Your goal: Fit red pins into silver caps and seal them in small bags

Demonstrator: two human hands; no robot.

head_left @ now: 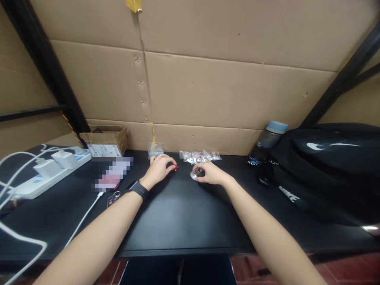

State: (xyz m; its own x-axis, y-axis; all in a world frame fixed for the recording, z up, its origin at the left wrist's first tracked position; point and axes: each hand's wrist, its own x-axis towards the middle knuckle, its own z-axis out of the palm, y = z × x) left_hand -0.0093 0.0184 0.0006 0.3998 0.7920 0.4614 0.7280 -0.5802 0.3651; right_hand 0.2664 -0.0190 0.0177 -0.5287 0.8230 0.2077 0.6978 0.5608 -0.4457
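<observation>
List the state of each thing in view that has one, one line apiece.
Left hand: at red piece, grip unclear
Right hand: holding silvery round piece
Cardboard box: open
Bottle: lid on
Power strip: adapters plugged in
Wristwatch: strapped on
Clear packets: in a row
Black bag: opening unclear

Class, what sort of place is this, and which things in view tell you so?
Probably a makeshift personal workspace: a black table backed by a cardboard wall, with a white power strip and a black backpack.
</observation>
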